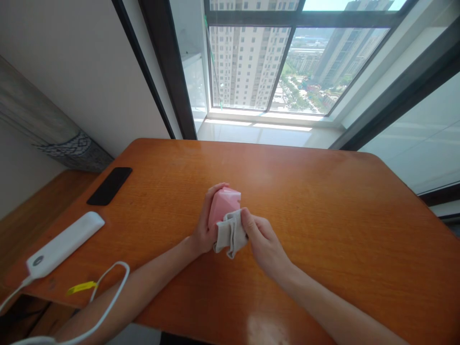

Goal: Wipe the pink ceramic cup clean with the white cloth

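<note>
A pink faceted object [224, 203] is held above the wooden table [316, 215], near its middle. My left hand [207, 225] wraps round its left side, with the fingers over the far edge. My right hand [261, 238] pinches a folded light grey cloth [230, 235] between thumb and fingers. The cloth lies against the lower right part of the pink object and hides that part. Its lower folds hang between my two hands.
A black phone [109, 186] lies at the table's left edge. Nearer sits a white power strip [66, 244]; a white cable [124, 282] with a yellow tag [82, 287] loops by my left forearm. A window [266, 67] stands beyond the table.
</note>
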Demonstrator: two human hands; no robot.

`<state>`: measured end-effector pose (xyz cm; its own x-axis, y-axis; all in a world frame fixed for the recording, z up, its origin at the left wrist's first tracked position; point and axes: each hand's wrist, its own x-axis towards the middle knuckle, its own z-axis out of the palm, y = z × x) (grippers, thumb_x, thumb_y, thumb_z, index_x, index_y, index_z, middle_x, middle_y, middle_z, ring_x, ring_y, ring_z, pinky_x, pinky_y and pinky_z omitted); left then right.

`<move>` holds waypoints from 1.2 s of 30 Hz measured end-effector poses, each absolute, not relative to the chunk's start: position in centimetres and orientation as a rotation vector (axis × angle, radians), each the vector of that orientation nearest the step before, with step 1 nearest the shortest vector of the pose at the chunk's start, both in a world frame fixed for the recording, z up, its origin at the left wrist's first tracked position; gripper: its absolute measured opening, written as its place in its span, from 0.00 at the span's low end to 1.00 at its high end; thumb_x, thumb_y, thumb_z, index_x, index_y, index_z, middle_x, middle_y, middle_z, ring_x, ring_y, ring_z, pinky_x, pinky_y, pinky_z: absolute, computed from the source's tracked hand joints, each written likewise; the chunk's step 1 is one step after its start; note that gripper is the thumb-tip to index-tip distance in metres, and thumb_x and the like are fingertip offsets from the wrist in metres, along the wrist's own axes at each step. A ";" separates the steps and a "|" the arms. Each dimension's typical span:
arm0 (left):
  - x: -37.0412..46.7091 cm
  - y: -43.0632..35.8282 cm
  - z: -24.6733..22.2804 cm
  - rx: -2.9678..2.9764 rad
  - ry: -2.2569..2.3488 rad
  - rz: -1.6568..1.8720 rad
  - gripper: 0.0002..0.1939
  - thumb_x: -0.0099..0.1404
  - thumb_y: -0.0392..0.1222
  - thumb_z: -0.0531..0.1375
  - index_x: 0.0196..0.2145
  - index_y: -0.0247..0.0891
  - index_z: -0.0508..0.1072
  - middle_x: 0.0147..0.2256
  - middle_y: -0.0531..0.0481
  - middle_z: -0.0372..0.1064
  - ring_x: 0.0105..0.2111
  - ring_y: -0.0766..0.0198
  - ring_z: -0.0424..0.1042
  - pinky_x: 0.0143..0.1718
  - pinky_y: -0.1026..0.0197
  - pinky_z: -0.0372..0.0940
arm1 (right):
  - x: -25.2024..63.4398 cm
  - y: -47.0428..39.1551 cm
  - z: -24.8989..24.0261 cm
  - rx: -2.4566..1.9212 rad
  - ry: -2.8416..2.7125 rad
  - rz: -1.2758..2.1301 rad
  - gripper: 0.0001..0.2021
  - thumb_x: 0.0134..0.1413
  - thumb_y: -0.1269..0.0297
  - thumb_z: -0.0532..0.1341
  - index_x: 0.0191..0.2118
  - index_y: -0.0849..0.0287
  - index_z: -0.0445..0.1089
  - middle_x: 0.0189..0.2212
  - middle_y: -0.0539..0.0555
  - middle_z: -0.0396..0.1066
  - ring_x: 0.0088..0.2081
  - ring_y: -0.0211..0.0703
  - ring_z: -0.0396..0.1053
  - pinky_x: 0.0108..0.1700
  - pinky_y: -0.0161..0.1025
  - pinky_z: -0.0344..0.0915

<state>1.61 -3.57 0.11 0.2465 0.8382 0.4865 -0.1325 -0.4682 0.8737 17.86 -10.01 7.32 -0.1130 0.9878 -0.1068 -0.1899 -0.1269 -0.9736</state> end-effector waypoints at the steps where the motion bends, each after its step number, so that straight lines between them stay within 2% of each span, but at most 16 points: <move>1: 1.4 -3.2 0.2 1.744 0.635 1.403 0.44 0.71 0.73 0.59 0.74 0.46 0.61 0.69 0.36 0.64 0.64 0.41 0.70 0.69 0.36 0.65 | 17.9 -9.8 7.5 -1.104 -0.928 1.521 0.32 0.62 0.30 0.67 0.26 0.57 0.71 0.23 0.49 0.68 0.27 0.39 0.60 0.31 0.37 0.59; 3: 1.0 -2.6 0.3 1.973 0.544 1.427 0.45 0.71 0.70 0.62 0.75 0.45 0.60 0.69 0.34 0.62 0.69 0.38 0.65 0.73 0.33 0.60 | 18.1 -9.5 7.8 -1.125 -0.646 1.616 0.30 0.56 0.31 0.72 0.32 0.58 0.77 0.28 0.51 0.74 0.30 0.41 0.65 0.33 0.37 0.63; 6: 0.8 -2.0 0.3 2.173 0.465 1.412 0.50 0.66 0.67 0.67 0.77 0.43 0.58 0.71 0.31 0.60 0.71 0.33 0.62 0.72 0.32 0.61 | 18.1 -9.4 8.2 -1.102 -0.375 1.669 0.29 0.54 0.33 0.73 0.44 0.56 0.82 0.35 0.52 0.79 0.34 0.43 0.70 0.37 0.37 0.68; 8: 0.9 -1.9 0.2 2.176 0.460 1.457 0.51 0.65 0.67 0.68 0.76 0.44 0.59 0.71 0.32 0.60 0.71 0.32 0.63 0.71 0.32 0.62 | 18.1 -9.7 8.3 -1.069 -0.430 1.667 0.27 0.54 0.35 0.74 0.41 0.57 0.81 0.33 0.52 0.77 0.32 0.41 0.68 0.35 0.37 0.67; 12: 1.3 -2.7 0.1 1.826 0.481 1.446 0.45 0.69 0.73 0.61 0.73 0.44 0.64 0.69 0.36 0.65 0.68 0.34 0.68 0.71 0.31 0.63 | 18.6 -10.2 7.9 -1.023 -0.931 1.603 0.23 0.53 0.43 0.78 0.35 0.58 0.75 0.26 0.47 0.69 0.27 0.37 0.60 0.29 0.35 0.59; 14: 1.6 -3.1 0.2 1.533 0.475 1.321 0.44 0.69 0.74 0.60 0.72 0.45 0.65 0.68 0.37 0.67 0.63 0.37 0.73 0.67 0.34 0.69 | 19.0 -10.2 7.7 -1.009 -1.187 1.528 0.20 0.57 0.47 0.77 0.36 0.58 0.75 0.27 0.47 0.68 0.28 0.37 0.60 0.30 0.35 0.60; 16: 1.9 -3.4 0.4 1.295 0.456 1.226 0.44 0.66 0.74 0.63 0.70 0.44 0.67 0.65 0.37 0.70 0.59 0.38 0.77 0.63 0.38 0.73 | 19.5 -9.8 7.6 -0.985 -1.434 1.431 0.14 0.65 0.52 0.71 0.38 0.58 0.75 0.28 0.47 0.70 0.28 0.37 0.62 0.31 0.35 0.63; 18: 2.2 -3.6 0.8 1.119 0.441 1.152 0.43 0.64 0.73 0.64 0.67 0.42 0.70 0.61 0.37 0.75 0.58 0.37 0.78 0.62 0.38 0.73 | 20.1 -9.4 7.7 -0.937 -1.729 1.298 0.08 0.72 0.60 0.63 0.41 0.56 0.77 0.30 0.49 0.73 0.29 0.38 0.65 0.34 0.36 0.66; 19: 2.3 -3.7 0.9 1.043 0.434 1.100 0.43 0.64 0.72 0.64 0.66 0.41 0.71 0.60 0.37 0.77 0.58 0.37 0.78 0.62 0.38 0.73 | 20.4 -9.2 7.7 -0.910 -1.901 1.198 0.08 0.74 0.65 0.60 0.42 0.55 0.77 0.32 0.49 0.76 0.30 0.39 0.68 0.36 0.37 0.68; 22: 2.3 -3.7 1.3 0.844 0.419 0.922 0.42 0.66 0.70 0.60 0.65 0.37 0.72 0.58 0.35 0.79 0.56 0.39 0.81 0.62 0.39 0.72 | 21.0 -9.0 7.7 -0.855 -2.393 0.693 0.14 0.65 0.78 0.56 0.46 0.58 0.77 0.38 0.56 0.81 0.36 0.47 0.75 0.43 0.43 0.73; 25: 2.2 -3.8 1.5 0.760 0.387 0.824 0.42 0.65 0.70 0.61 0.65 0.37 0.74 0.57 0.36 0.81 0.55 0.40 0.82 0.62 0.40 0.72 | 20.8 -9.5 7.6 -0.842 -2.649 0.148 0.13 0.62 0.79 0.59 0.48 0.62 0.77 0.42 0.64 0.83 0.43 0.57 0.78 0.53 0.53 0.75; 27: 2.2 -3.9 1.6 0.731 0.368 0.807 0.42 0.63 0.70 0.62 0.65 0.38 0.75 0.55 0.38 0.82 0.54 0.40 0.83 0.61 0.41 0.72 | 20.5 -9.9 7.4 -0.870 -2.674 0.015 0.12 0.63 0.79 0.60 0.47 0.61 0.77 0.42 0.64 0.82 0.44 0.59 0.78 0.56 0.56 0.74; 29: 2.3 -4.0 1.6 0.697 0.390 0.845 0.42 0.64 0.72 0.61 0.64 0.38 0.75 0.53 0.39 0.83 0.51 0.42 0.83 0.58 0.42 0.74 | 20.0 -10.1 7.3 -0.930 -2.605 0.115 0.12 0.60 0.80 0.60 0.44 0.60 0.76 0.40 0.62 0.81 0.42 0.56 0.77 0.53 0.52 0.74; 31: 2.4 -4.0 1.6 0.703 0.444 0.933 0.41 0.68 0.72 0.58 0.64 0.38 0.73 0.52 0.39 0.82 0.48 0.46 0.83 0.56 0.44 0.74 | 19.6 -10.1 7.4 -0.989 -2.440 0.358 0.13 0.54 0.80 0.59 0.40 0.58 0.74 0.39 0.59 0.79 0.41 0.52 0.75 0.47 0.46 0.73; 33: 2.5 -3.9 1.5 0.812 0.477 1.049 0.39 0.69 0.70 0.59 0.64 0.39 0.72 0.52 0.40 0.81 0.47 0.49 0.81 0.53 0.47 0.74 | 19.4 -9.9 7.8 -1.045 -2.203 0.703 0.12 0.52 0.80 0.57 0.35 0.55 0.72 0.35 0.55 0.77 0.37 0.46 0.72 0.41 0.41 0.69; 36: 2.5 -3.7 0.9 1.059 0.478 1.211 0.38 0.69 0.69 0.62 0.65 0.39 0.72 0.57 0.39 0.76 0.52 0.49 0.78 0.56 0.49 0.73 | 19.4 -9.4 8.4 -1.101 -1.688 1.363 0.08 0.56 0.73 0.57 0.32 0.55 0.72 0.26 0.47 0.69 0.26 0.38 0.64 0.30 0.36 0.61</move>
<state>2.47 -3.70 0.94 0.3338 0.9163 0.2211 -0.5187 -0.0173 0.8548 19.44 -9.38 8.37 -0.3994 0.9168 0.0056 0.1878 0.0878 -0.9783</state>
